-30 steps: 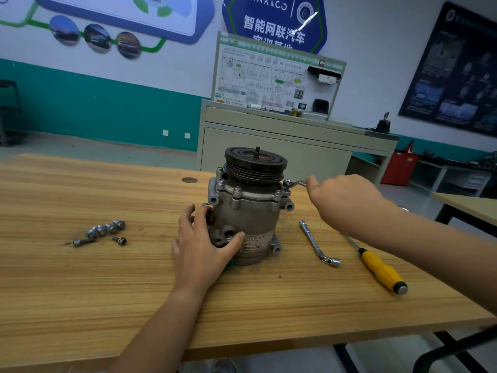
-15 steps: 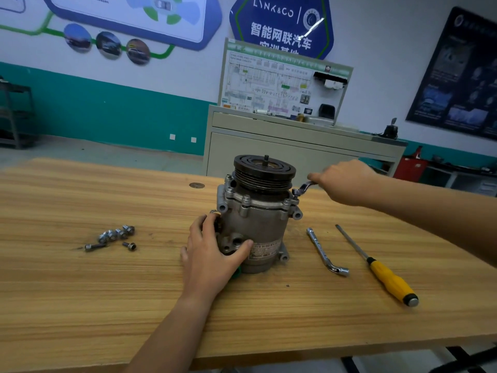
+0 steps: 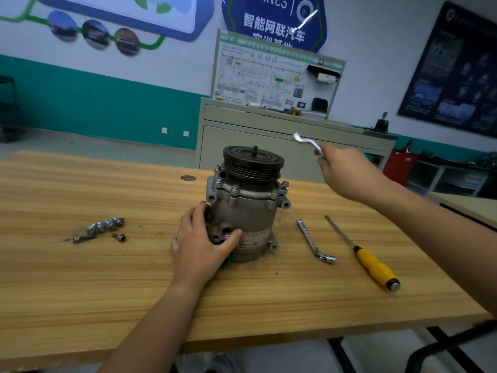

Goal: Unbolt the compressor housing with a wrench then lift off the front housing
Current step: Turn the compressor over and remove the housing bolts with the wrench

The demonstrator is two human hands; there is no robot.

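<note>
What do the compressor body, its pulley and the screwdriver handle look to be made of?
Compressor body: likely cast aluminium, dull grey with a matt, slightly rough skin and moulded lugs. Pulley: probably steel, dark and grooved, with a worn sheen. Screwdriver handle: seemingly plastic, smooth opaque yellow with a black collar and a metallic end cap.

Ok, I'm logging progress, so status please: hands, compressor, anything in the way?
Left hand grips compressor low on its body. Right hand holds wrench up, off the bolts. Front housing not yet lifted. Nothing in the way.
</note>
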